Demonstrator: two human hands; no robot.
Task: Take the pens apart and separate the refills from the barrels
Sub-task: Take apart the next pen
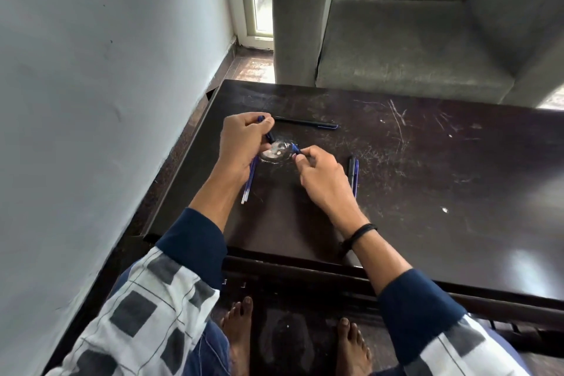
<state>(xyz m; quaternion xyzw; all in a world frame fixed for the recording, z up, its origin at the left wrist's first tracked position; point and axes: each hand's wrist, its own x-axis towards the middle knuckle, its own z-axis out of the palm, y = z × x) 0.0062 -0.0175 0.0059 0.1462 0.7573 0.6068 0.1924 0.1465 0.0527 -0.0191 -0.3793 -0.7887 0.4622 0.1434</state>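
- A dark brown scratched wooden desk [427,192] stood with its left edge close to a pale painted wall [106,85]. A grey fabric sofa [427,40] sat behind its far edge.
- The left hand [241,143] was over the far-left part of the desk, fingers curled tight round a dark blue plastic pen barrel [268,134]. The barrel was tilted, lower end pointing at a pale worn patch [274,154] on the desk top.
- Thin blue plastic refills [248,183] with clear ends stuck out from under the left palm toward the near edge. I couldn't tell if they were held or lying on the desk.
- The right hand [320,174] was just right of the worn patch, thumb and forefinger pinching a small blue pen piece [295,148]. Its other fingers were curled in.
- The barrel and the blue piece were apart, with the patch between them.
- A slim black pen with a blue end [306,123] lay flat near the far edge, just beyond the left hand.
- Two dark pen bodies [353,174] lay side by side and touching, right of the right hand, pointing at the near edge.
- There was a black cord wristband [360,232] on the right wrist, and checked sleeves with navy cuffs [195,241].
- Bare feet [238,330] were on the floor under the near edge.
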